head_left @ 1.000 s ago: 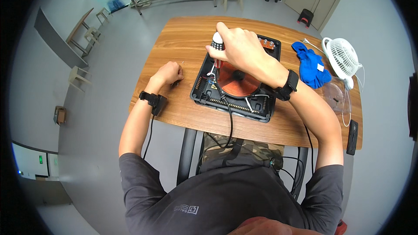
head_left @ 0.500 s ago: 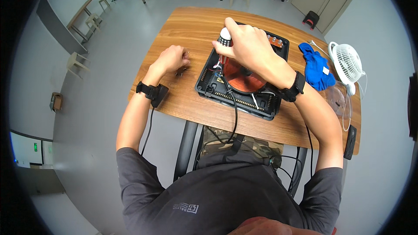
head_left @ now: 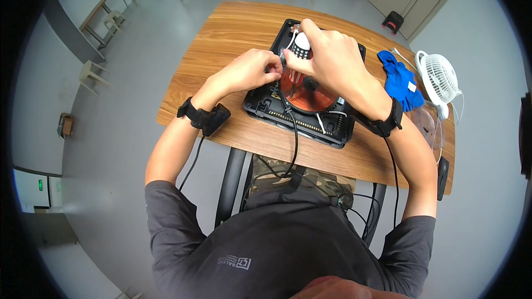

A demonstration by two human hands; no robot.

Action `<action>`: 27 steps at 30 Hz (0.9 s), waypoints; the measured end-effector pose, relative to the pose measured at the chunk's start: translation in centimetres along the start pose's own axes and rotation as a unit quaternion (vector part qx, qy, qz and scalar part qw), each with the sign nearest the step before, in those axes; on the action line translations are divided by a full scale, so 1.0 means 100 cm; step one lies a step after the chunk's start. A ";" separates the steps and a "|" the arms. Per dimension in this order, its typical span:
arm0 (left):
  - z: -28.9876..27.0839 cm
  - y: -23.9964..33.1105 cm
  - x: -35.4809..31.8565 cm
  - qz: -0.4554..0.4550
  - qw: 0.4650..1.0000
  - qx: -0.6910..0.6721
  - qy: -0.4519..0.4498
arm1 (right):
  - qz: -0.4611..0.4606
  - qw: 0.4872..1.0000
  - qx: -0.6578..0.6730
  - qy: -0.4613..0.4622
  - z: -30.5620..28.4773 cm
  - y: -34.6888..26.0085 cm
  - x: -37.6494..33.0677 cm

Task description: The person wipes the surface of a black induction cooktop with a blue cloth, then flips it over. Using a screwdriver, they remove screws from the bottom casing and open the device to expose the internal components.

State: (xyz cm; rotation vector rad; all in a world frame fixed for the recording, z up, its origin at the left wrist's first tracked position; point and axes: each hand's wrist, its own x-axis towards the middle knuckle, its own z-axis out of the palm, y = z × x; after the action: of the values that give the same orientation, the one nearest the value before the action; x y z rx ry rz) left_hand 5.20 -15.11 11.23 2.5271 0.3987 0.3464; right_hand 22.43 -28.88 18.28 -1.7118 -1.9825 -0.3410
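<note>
An opened induction cooker [head_left: 260, 107] lies on the wooden table, its black housing exposing a round copper coil [head_left: 313, 101]. My right hand [head_left: 339, 58] grips a screwdriver [head_left: 301, 46] with a white-capped, black-and-white patterned handle. It is held over the coil's left part; its tip is hard to make out. At the housing's left side, my left hand [head_left: 252, 69] has its fingers pinched together close to the screwdriver. Whatever is between those fingertips, if anything, is too small to tell. A black cable [head_left: 295, 138] runs from the cooker over the table's near edge.
On the table's right side lie a blue cloth [head_left: 402, 83], a white fan [head_left: 439, 77], a clear plastic dish [head_left: 426, 124] and a black oblong object [head_left: 443, 171]. Cables hang from both wrist straps. Stools [head_left: 93, 76] stand on the floor beyond.
My left hand has moved right, from the tabletop to the cooker's left side, with its fingers near the screwdriver. My right hand has shifted the screwdriver slightly right, over the coil.
</note>
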 end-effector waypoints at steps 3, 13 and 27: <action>0.001 0.007 0.001 0.002 1.000 -0.017 0.001 | 0.004 1.000 0.017 -0.003 0.000 -0.001 -0.004; -0.007 0.018 0.001 -0.010 0.999 -0.004 -0.038 | -0.041 0.999 0.024 0.015 0.019 -0.003 -0.009; -0.014 0.040 -0.003 0.052 0.995 -0.073 -0.034 | -0.042 0.999 0.033 0.007 0.021 -0.003 -0.011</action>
State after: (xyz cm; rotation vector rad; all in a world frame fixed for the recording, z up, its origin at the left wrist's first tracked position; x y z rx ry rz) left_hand 5.28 -17.77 14.57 2.4133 0.2082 0.3167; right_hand 21.81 -28.78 15.97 -1.5857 -2.0370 -0.3115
